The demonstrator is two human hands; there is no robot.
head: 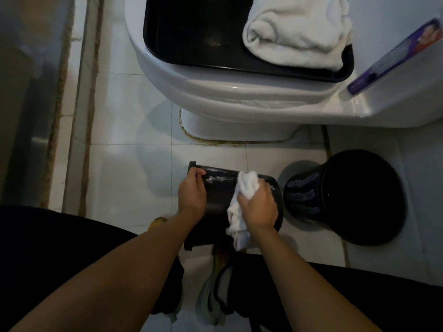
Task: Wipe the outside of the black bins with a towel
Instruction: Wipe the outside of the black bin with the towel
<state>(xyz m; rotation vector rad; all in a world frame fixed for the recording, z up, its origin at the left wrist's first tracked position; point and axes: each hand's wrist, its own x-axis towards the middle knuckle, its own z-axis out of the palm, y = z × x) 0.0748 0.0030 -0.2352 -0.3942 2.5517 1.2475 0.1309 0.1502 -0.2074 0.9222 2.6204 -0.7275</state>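
Observation:
A black bin (219, 195) lies on its side above the floor in front of me, with white streaks on its upper wall. My left hand (191, 190) grips the bin's left end, fingers curled over its edge. My right hand (260, 206) holds a crumpled white towel (242, 202) and presses it against the bin's right part. A second black bin (347, 197) stands on the floor tiles to the right, with pale smears on its side.
A white toilet (215, 92) stands ahead, with a black tray (263, 68) and a folded white towel (297, 27) on its lid. A purple bottle (395, 56) lies on the cistern. A shower sill (79, 104) runs along the left. My knees and sandals are below.

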